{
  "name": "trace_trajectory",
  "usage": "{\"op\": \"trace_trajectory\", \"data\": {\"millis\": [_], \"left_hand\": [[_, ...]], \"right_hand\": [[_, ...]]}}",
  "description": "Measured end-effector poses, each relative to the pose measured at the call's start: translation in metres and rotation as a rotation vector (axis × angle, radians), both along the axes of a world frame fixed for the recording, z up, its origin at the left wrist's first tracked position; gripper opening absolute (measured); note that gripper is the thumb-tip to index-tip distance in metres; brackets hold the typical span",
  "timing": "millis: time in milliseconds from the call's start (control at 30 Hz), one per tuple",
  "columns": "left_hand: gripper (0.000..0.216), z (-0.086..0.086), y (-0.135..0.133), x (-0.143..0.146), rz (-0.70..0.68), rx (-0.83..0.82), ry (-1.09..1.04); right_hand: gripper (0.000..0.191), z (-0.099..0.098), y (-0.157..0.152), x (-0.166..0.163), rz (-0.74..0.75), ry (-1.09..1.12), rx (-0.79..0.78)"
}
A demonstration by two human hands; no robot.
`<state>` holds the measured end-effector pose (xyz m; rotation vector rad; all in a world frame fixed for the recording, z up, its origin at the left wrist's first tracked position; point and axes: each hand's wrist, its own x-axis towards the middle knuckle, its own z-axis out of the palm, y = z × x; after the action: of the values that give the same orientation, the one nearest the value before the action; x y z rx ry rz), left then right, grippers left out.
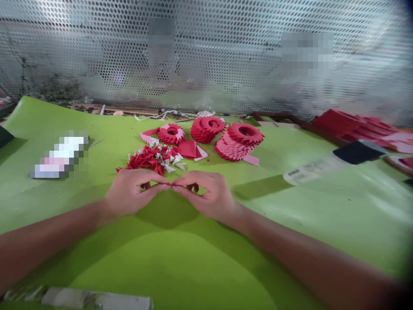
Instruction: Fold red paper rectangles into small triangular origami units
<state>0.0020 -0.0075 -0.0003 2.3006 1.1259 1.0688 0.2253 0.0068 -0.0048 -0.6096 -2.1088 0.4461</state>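
At centre, red paper (172,184) pinched between left hand (129,192) and right hand (209,194).
Fingertips narrow on it, likely for fine control; folded pieces (148,159) heaped just beyond, probably for easy reach, on green table (167,271).

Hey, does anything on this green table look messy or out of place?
Nothing looks spilled or damaged. The untidiest spot is the loose heap of red and white folded pieces, lying every which way in front of the red-and-pink ring. Scraps litter the far edge of the table.
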Motion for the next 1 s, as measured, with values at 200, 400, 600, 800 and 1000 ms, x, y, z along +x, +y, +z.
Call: {"op": "trace_trajectory", "data": {"millis": [200, 400, 600, 800, 1000], "left_hand": [[0.019, -0.0011, 0.0016, -0.0007, -0.034, 0.097, 0.004], [0.019, -0.0027, 0.0035, -0.0026, -0.054, 0.124, 0.030], [0.015, -0.0021, 0.0039, -0.0008, -0.090, 0.095, 0.021], [0.014, -0.0017, 0.0040, -0.0001, -0.073, 0.085, 0.004], [0.015, -0.0002, 0.0032, -0.0002, -0.052, 0.040, -0.012]], "right_hand": [[0.003, -0.0007, 0.0011, -0.0005, 0.016, 0.020, -0.018], [0.003, -0.0011, 0.0007, 0.0012, 0.012, 0.026, -0.105], [0.007, -0.0006, -0.0008, 0.0018, -0.017, 0.016, -0.177], [0.011, 0.0005, -0.0023, -0.0004, -0.040, 0.018, -0.170], [0.009, 0.0012, -0.0037, 0.0000, -0.073, -0.017, -0.181]]}}
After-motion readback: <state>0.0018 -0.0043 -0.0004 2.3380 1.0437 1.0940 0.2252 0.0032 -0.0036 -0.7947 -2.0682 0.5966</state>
